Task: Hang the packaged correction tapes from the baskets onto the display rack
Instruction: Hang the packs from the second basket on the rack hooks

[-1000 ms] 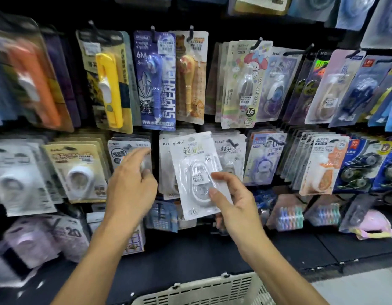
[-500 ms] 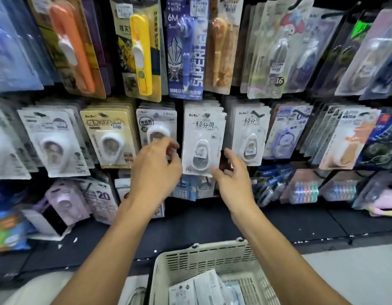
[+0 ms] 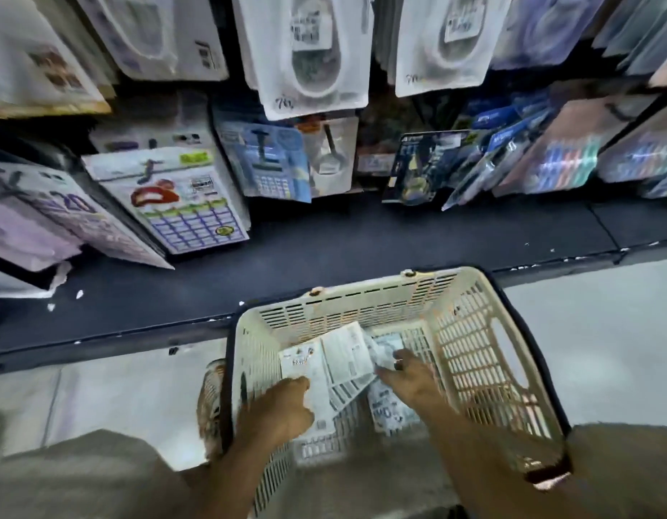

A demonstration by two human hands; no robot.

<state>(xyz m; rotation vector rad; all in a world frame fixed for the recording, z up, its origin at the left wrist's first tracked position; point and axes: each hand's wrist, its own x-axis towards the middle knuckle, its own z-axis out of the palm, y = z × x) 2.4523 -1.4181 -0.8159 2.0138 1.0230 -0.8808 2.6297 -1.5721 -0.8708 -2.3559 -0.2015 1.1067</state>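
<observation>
A cream plastic basket [image 3: 474, 331] sits low in front of me and holds several white packaged correction tapes [image 3: 343, 354] lying fanned in a loose pile. My left hand [image 3: 275, 410] is inside the basket at its left. Its fingers are curled on the near edge of a white correction tape package [image 3: 302, 363]. My right hand [image 3: 410, 376] reaches in beside it, and its fingertips touch the pile by a crumpled pack [image 3: 388, 348]. Blur hides whether it grips anything. On the display rack above, white correction tape packs [image 3: 309, 50] hang in rows.
A dark shelf ledge [image 3: 324, 249] runs between the rack and the basket. Calculator packs [image 3: 185, 204] and other blister packs [image 3: 549, 162] hang or lean low on the rack. Pale floor [image 3: 605, 331] lies to the right of the basket.
Both hands left the hanging packs on the rack and dropped into the basket. My view tilted down from the rack to the basket.
</observation>
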